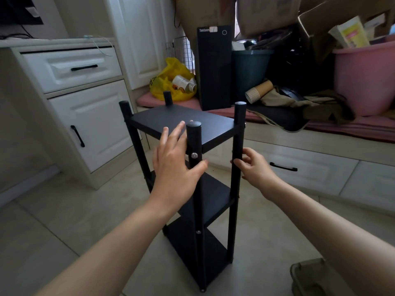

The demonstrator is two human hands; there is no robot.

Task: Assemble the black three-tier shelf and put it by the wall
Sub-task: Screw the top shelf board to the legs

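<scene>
Black three-tier shelf [213, 197] upright on floor [64, 221], left hand [173, 165] spread wide at top tier [162, 120], right hand [254, 167] curled round near right post [236, 199]

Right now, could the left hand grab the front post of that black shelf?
Probably yes. The left hand is open right beside the front post, its thumb lying across it, and nothing stands between them. The right hand curls round the right post, well clear.

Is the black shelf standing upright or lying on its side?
Upright: the black shelf stands with its posts vertical and feet on the floor.
</scene>
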